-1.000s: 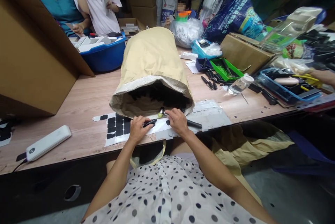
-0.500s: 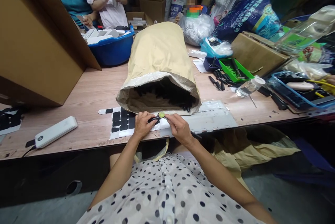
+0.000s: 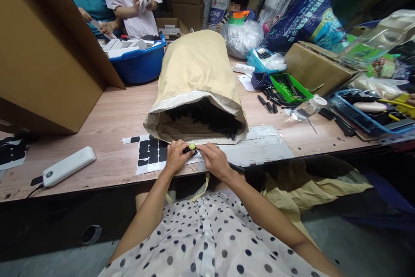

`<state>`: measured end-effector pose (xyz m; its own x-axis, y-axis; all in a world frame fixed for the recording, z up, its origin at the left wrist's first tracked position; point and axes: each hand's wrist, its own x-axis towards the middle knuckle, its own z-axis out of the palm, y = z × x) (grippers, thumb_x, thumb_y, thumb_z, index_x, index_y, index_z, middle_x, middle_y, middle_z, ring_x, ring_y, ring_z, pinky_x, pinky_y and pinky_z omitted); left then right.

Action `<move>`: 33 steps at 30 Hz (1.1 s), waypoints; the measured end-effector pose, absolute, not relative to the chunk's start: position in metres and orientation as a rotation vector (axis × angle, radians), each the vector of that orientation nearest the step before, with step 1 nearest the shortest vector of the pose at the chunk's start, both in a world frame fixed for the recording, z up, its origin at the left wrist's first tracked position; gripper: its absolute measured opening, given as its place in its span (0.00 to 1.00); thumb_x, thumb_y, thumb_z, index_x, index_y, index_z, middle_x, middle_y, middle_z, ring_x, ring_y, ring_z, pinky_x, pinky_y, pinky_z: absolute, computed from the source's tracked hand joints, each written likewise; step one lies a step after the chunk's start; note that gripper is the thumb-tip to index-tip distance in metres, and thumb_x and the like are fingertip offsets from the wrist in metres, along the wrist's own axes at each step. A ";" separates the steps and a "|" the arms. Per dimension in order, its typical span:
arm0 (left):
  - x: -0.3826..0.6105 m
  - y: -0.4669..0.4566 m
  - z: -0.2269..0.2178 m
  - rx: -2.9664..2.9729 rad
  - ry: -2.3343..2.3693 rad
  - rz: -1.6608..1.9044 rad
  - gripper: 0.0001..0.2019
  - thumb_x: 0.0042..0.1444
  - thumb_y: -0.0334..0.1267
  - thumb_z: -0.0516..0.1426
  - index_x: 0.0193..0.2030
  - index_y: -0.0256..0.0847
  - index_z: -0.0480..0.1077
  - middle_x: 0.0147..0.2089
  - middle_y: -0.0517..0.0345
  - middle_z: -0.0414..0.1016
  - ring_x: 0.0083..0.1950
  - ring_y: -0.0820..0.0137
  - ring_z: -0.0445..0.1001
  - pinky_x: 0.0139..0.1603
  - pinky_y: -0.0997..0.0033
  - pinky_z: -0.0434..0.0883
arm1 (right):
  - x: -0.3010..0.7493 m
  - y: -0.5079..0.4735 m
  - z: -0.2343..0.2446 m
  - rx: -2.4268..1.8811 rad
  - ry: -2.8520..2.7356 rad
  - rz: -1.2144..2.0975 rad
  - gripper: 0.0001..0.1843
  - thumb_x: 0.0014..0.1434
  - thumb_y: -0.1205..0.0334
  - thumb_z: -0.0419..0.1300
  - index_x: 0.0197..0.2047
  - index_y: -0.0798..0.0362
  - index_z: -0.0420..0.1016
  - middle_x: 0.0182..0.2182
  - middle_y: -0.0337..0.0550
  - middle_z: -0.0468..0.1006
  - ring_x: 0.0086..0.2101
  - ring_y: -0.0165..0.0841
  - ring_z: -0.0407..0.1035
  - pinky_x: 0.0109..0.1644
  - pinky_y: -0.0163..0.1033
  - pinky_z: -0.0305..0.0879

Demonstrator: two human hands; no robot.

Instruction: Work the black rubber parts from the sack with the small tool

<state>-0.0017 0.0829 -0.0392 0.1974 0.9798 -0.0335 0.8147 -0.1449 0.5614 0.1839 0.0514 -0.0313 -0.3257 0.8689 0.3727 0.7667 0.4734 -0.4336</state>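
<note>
Small black piece with a yellow-green end (image 3: 192,146) lies between both hands' fingers, long axis apparently crosswise; the left hand (image 3: 177,156), nearer, pinches it. Whether the right hand (image 3: 215,159) also grips is unclear. Beyond the fingers gapes a tan sack (image 3: 196,63).

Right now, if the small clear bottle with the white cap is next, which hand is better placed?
Probably your right hand: it's nearer the bottle, while your left hand lies beyond it. Both are at the yellow-green round piece, though.
</note>
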 end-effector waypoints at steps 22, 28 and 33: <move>-0.006 0.084 -0.044 2.047 1.636 0.584 0.09 0.58 0.43 0.61 0.44 0.50 0.79 0.43 0.57 0.78 0.47 0.60 0.70 0.52 0.59 0.65 | 0.218 0.092 -0.063 -1.533 -2.232 -0.153 0.16 0.65 0.68 0.54 0.51 0.48 0.78 0.36 0.45 0.74 0.37 0.37 0.60 0.39 0.40 0.52; -0.012 0.040 -0.027 1.979 1.291 0.736 0.13 0.64 0.44 0.54 0.48 0.44 0.76 0.44 0.54 0.80 0.47 0.62 0.75 0.51 0.63 0.70 | 0.219 0.094 -0.063 -1.521 -2.240 -0.147 0.15 0.65 0.67 0.55 0.51 0.48 0.78 0.36 0.45 0.74 0.37 0.37 0.60 0.39 0.40 0.52; -0.017 -0.012 -0.025 1.899 1.285 0.220 0.13 0.66 0.42 0.51 0.50 0.47 0.75 0.48 0.56 0.82 0.48 0.64 0.79 0.48 0.68 0.72 | 0.219 0.093 -0.062 -1.513 -2.239 -0.138 0.16 0.65 0.67 0.54 0.51 0.48 0.78 0.35 0.45 0.74 0.37 0.37 0.60 0.39 0.40 0.52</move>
<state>-0.0173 -0.0125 -0.0246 0.4653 0.8385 -0.2835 0.6966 -0.1492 0.7018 0.2188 0.0932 -0.0616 -0.3107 0.8607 0.4034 0.9037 0.3991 -0.1555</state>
